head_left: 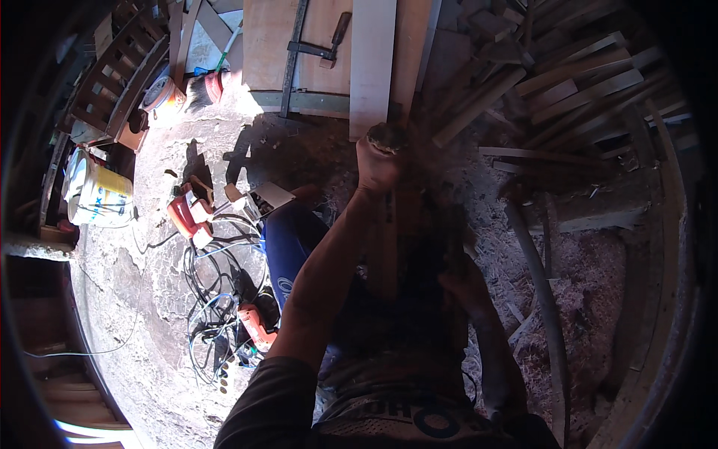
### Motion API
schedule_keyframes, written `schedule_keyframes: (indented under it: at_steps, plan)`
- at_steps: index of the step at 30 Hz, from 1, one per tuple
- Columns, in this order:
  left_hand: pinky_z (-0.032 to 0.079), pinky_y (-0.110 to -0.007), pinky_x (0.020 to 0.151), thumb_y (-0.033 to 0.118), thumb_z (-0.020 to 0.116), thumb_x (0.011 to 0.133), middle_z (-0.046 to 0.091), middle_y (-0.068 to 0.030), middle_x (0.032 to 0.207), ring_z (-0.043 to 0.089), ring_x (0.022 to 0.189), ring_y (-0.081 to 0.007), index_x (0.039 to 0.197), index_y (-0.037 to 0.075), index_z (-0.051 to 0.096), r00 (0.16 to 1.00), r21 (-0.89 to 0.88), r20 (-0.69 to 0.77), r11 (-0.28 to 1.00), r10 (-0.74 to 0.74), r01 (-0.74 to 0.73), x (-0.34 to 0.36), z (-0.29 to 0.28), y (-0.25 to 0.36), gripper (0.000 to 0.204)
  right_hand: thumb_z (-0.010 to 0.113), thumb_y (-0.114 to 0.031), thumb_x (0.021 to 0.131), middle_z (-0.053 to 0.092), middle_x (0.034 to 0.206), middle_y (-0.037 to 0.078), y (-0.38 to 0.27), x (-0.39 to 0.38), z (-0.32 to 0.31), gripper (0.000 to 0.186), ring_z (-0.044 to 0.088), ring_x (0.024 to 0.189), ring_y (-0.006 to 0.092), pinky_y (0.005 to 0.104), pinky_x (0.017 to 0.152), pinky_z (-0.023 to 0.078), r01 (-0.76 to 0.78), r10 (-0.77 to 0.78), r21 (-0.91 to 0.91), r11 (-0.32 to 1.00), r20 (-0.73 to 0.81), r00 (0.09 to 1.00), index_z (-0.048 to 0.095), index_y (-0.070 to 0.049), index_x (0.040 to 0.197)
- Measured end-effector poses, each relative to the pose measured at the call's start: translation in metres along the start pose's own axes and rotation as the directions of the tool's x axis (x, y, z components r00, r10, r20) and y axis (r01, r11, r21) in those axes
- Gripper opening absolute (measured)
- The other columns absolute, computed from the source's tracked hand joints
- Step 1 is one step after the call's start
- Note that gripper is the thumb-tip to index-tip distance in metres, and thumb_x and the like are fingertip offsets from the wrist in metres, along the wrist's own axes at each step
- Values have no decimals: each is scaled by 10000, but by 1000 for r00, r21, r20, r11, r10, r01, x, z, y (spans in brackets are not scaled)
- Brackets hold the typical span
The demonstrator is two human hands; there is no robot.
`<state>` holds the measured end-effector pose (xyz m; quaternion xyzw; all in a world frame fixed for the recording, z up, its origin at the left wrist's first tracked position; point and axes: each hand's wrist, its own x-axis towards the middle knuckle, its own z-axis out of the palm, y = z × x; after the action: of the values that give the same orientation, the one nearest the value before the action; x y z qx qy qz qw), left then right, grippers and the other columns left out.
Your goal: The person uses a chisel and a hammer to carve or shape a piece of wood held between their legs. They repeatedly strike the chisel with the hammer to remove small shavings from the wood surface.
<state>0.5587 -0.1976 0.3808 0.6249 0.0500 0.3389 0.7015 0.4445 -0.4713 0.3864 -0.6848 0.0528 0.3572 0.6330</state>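
My left hand (376, 163) reaches forward and is closed, its fingers at a dark, rough-looking lump (386, 138) by the near end of a pale board (372, 67). Shadow hides what the lump is. Below that hand a narrow wooden strip (383, 251) runs back toward my body. My right hand (465, 283) is lower and to the right, in deep shadow. Its fingers curl toward a dark upright shape (453, 232), and I cannot make out whether they grip it.
Left of my knee lie a red power tool (188, 213), an orange-red drill (257, 327) and tangled cables (224, 273). A white bucket (99, 191) stands farther left. A bar clamp (320, 51) rests on boards ahead. Stacked timber (568, 90) and a thick hose (550, 314) fill the right.
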Motion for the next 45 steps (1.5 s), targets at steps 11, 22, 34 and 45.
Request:
schedule_keyframes:
  at_steps: [11,22,34,45]
  plan:
    - [434,-250,522,54,708,756,626,21,679,555,599,-54,772,27,649,1000,-25,8,999,-23,23,-3,-6,-1,66,660,-113,877,648,1057,234,-130,-1,47,565,711,874,345,379,730,564,464,-511,-637,616,126,851,395,19,1357]
    - [527,-281,684,84,711,787,704,-47,809,653,748,-107,907,-3,684,987,-10,152,998,59,-58,-9,-10,-7,151,680,-69,887,641,1071,245,-195,0,74,565,700,899,388,438,717,570,749,-864,-661,45,351,361,401,-23,1375]
    - [534,-280,730,74,726,784,721,-38,876,657,816,-98,974,-9,694,997,-19,73,1000,20,-19,-8,-6,-3,210,651,-102,916,639,1146,242,-201,-8,69,556,680,1000,400,456,829,543,723,-839,-690,23,380,389,398,-13,1403]
    - [523,-299,851,61,721,772,700,-61,1083,655,994,-134,1094,24,665,958,89,241,979,156,-182,-6,-10,13,329,619,-125,900,664,972,259,-170,23,59,525,664,899,440,537,763,520,465,-496,-884,50,382,780,389,-44,1365]
